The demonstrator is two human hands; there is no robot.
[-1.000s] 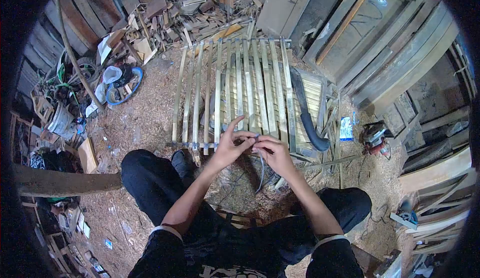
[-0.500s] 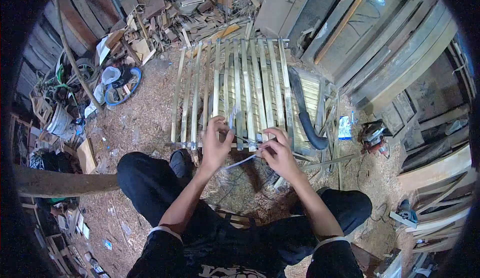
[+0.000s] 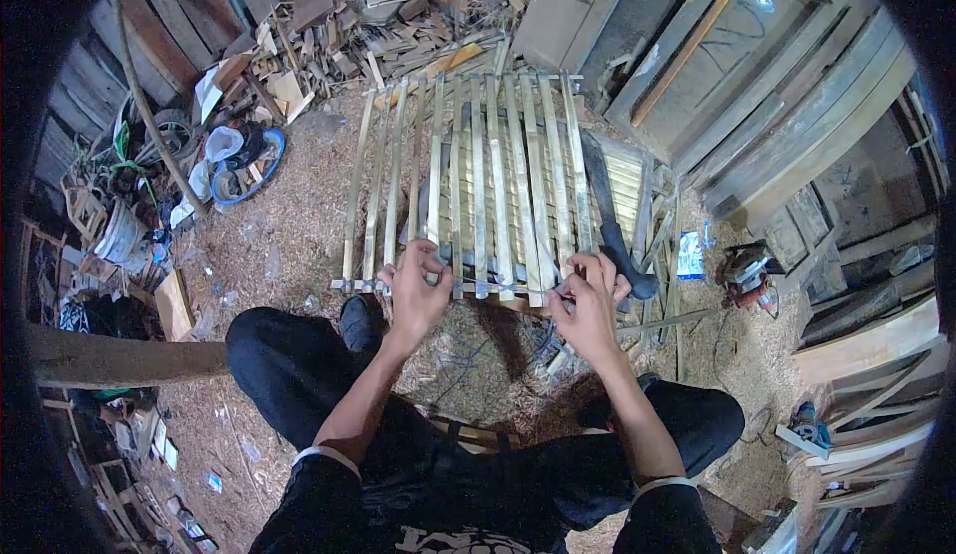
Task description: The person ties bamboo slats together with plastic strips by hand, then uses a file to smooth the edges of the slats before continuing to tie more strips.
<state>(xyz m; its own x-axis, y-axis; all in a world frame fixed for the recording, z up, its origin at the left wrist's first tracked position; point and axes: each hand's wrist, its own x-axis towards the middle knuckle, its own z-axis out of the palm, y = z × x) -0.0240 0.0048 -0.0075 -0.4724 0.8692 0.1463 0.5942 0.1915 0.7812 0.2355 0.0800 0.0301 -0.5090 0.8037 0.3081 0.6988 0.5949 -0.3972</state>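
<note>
A rack of thin pale wooden slats (image 3: 478,186) lies in front of me, its near cross strip running just past my hands. My left hand (image 3: 416,290) is at the near edge, left of the middle, with fingers curled; what they hold, if anything, is hidden. My right hand (image 3: 588,300) is at the near right corner, its fingers pinched on a thin pale strip (image 3: 545,258) that slants up and left over the slats. A dark curved tube with a thick end (image 3: 622,255) lies just beyond my right hand.
A blue-rimmed basin (image 3: 246,166) with bags stands at left. Scrap wood (image 3: 398,36) is heaped at the back. A red and black power tool (image 3: 749,280) and a blue-white packet (image 3: 689,255) lie at right. A thick beam (image 3: 129,357) juts in from the left.
My right hand has moved right along the near edge, and my left hand slightly left and down. The pale strip between them has swung round and now slants up from my right hand.
</note>
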